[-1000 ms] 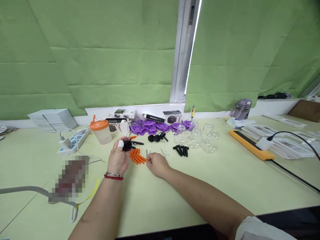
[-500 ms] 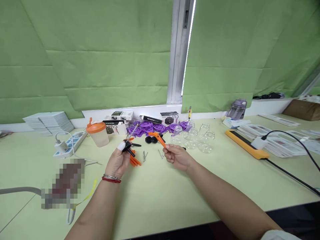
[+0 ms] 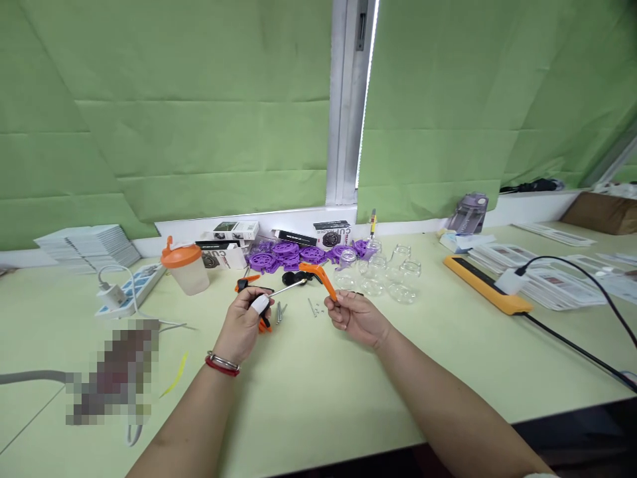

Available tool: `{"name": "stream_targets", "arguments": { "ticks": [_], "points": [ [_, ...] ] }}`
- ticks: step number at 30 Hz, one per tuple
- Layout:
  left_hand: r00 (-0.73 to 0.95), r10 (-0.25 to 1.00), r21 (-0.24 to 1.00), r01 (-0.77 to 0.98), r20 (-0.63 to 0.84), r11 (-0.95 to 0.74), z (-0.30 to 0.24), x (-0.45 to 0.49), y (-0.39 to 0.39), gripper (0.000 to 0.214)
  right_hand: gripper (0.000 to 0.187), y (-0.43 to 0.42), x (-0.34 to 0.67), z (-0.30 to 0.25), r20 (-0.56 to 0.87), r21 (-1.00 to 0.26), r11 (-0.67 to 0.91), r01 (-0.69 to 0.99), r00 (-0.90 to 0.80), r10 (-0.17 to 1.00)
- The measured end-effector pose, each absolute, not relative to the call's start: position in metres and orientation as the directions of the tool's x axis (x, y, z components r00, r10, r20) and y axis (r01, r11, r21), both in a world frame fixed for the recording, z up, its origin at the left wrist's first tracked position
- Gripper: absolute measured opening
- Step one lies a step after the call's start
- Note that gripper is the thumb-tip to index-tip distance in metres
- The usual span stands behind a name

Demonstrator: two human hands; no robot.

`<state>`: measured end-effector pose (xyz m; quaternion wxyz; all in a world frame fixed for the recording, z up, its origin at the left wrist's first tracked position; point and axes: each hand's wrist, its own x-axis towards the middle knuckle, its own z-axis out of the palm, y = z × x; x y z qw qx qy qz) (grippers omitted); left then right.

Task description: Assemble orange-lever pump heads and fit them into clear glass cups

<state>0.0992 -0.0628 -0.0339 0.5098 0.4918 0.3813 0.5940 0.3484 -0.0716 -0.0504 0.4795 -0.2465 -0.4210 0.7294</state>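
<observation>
My left hand is closed around a screwdriver, its thin metal shaft pointing right. A black plastic piece shows at the same fingers; how it is held is partly hidden. White wrapping covers the thumb. My right hand pinches the lower end of a bent orange plastic piece, whose upper end leans left, above the screwdriver tip. Several long screws lie just right of my left hand. Another thin screw and tiny metal bits lie between the hands. Behind them are round black parts.
Purple plastic parts are heaped at the back beside printed boxes. Clear jars stand right of them. An orange-lidded cup and a white power strip are left; a yellow power strip with cables lies right.
My left hand has turned the screwdriver from pointing up to pointing right, towards the orange piece. My right hand still holds that piece, now slightly steeper. The view has shifted a little.
</observation>
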Motion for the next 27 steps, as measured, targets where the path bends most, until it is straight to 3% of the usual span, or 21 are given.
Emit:
{"name": "stream_targets", "arguments": {
  "ticks": [15, 27],
  "points": [
    [0.17, 0.965, 0.957, -0.246, 0.201, -0.156, -0.034, 0.103, -0.068, 0.022, 0.019, -0.072, 0.347, -0.062, 0.023, -0.844, -0.315, -0.435, -0.616, 0.787],
    [0.283, 0.94, 0.981, -0.025, 0.192, -0.193, -0.051, 0.11, -0.066, 0.042, 0.021, -0.064, 0.352, -0.075, -0.078, -0.861, -0.42, -0.287, -0.742, 0.666]
  ]
}}
